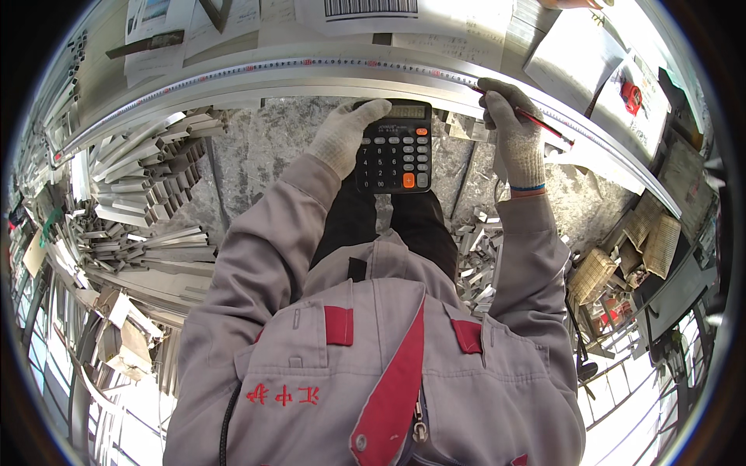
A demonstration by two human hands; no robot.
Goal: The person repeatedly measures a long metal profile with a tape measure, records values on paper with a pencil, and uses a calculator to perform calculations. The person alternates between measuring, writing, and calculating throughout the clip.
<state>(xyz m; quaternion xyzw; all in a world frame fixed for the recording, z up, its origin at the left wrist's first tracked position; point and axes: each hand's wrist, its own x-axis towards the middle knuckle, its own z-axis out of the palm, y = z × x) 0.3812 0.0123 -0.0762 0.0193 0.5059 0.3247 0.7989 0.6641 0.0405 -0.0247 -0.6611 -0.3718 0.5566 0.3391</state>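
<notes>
In my left hand (342, 138), which wears a pale knitted glove, is a black calculator (400, 161) with grey and orange keys. My thumb lies along its upper left side, by the display; the other fingers are hidden beneath it. My right hand (518, 147), gloved too, is closed round a slim red and black pen (546, 127). One end of the pen pokes out past my fingertips near the bench edge, the other slants down to the right. A white measuring strip (287, 64) with printed marks runs along the bench edge, just beyond both hands.
Papers (466, 37) and a dark flat metal piece (145, 44) lie on the bench. A red object (631, 98) rests on a sheet at right. Cut metal profiles (144, 182) are heaped at left, offcuts (478, 264) on the floor. Tan slatted blocks (661, 245) stand at right.
</notes>
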